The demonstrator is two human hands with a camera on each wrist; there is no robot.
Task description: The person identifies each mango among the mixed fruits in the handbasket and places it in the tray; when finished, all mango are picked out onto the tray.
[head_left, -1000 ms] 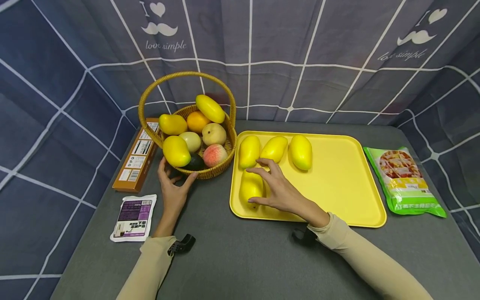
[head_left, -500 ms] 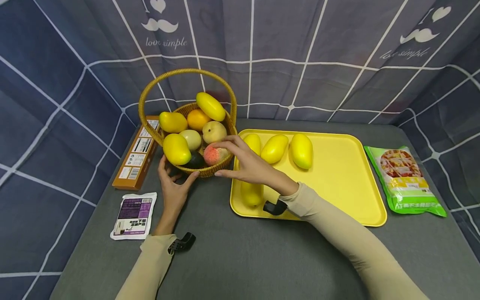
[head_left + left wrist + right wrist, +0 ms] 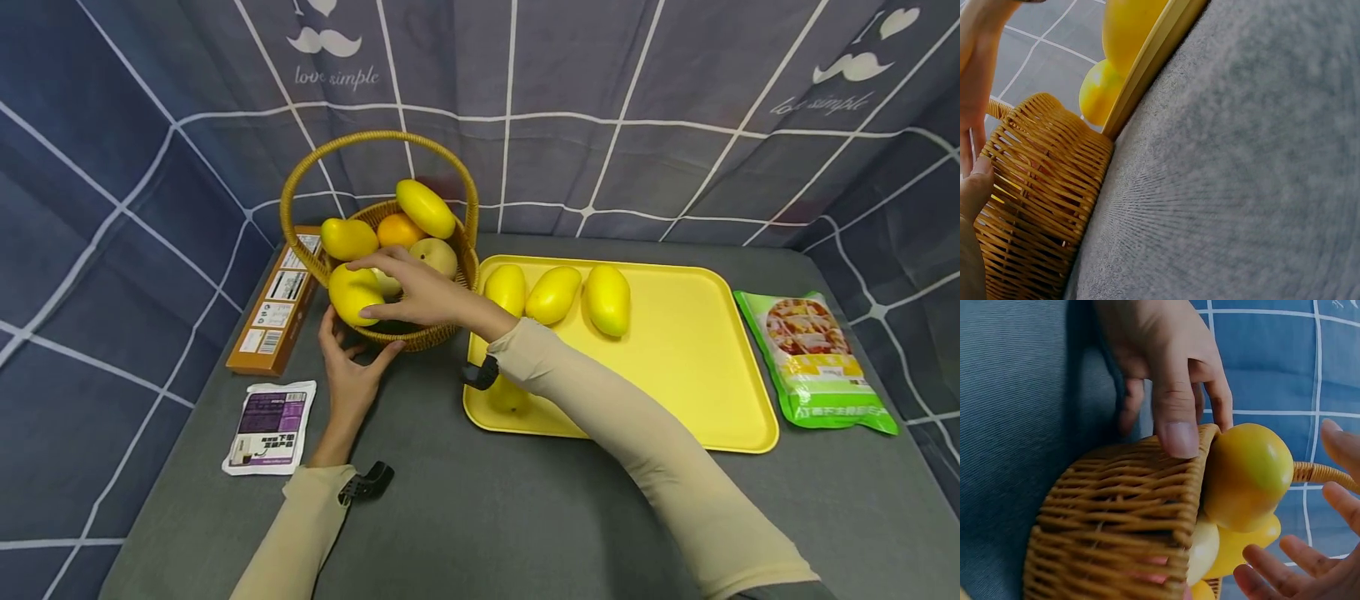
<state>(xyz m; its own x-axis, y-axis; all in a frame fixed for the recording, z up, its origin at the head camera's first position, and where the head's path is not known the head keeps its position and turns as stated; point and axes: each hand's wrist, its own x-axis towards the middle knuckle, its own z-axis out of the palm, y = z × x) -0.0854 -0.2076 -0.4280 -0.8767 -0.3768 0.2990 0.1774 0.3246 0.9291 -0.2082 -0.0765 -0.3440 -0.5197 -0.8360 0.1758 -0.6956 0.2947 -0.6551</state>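
A wicker basket (image 3: 429, 337) of fruit stands on the table, its arched handle upright. My left hand (image 3: 349, 382) holds the basket's front left side, thumb (image 3: 1180, 434) against the wicker near the rim. Over the basket reaches my right hand (image 3: 420, 293), fingers spread around a yellow mango (image 3: 351, 293) at the front left. In the right wrist view, the right fingers stand apart from this mango (image 3: 1250, 478). Behind it lie another mango (image 3: 349, 239), an orange (image 3: 400, 229), a pale round fruit (image 3: 435, 257) and a long mango (image 3: 425, 208). The hand hides the peach.
Right of the basket lies a yellow tray (image 3: 675, 358) with several mangoes (image 3: 553, 295) on its left half. A brown box (image 3: 273, 321) and a purple-white pouch (image 3: 270, 429) are at left; a green food bag (image 3: 817, 358) is at far right.
My right hand has left the mango at the tray's front left and moved left, passing above the peach to the basket's front left mango. The left hand has stayed at the basket.
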